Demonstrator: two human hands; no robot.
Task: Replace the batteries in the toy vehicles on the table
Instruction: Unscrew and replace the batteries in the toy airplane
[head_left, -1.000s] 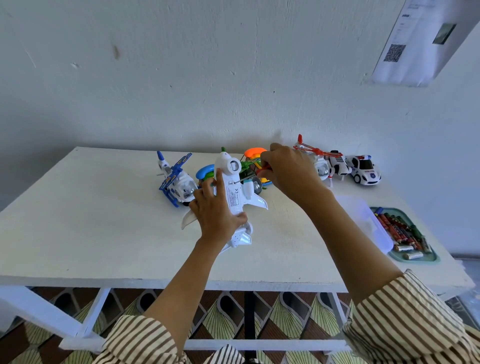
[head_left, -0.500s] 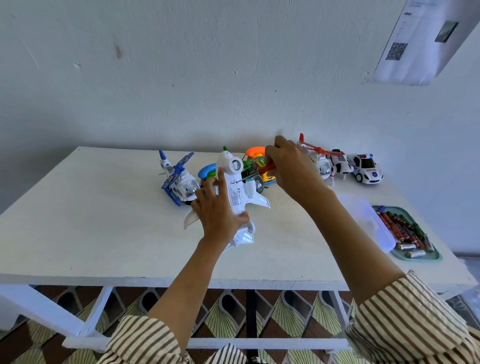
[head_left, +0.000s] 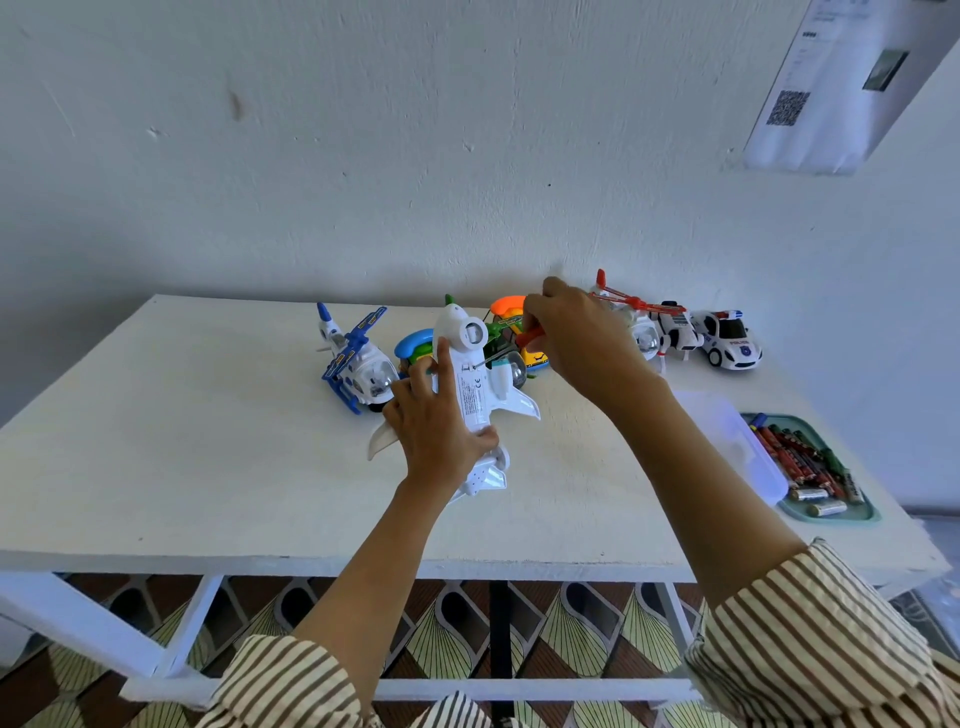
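The white car (head_left: 727, 338) at the far right has "POLICE" on its door. The plane (head_left: 470, 400) carries a "CE" mark above print too small to read. The paper (head_left: 831, 88) on the wall shows a QR code; its text is blurred.

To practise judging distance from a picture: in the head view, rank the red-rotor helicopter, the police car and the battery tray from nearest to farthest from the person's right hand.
1. Red-rotor helicopter: just right of the right hand.
2. Police car: farther right, at the back.
3. Battery tray: far right, towards the front.
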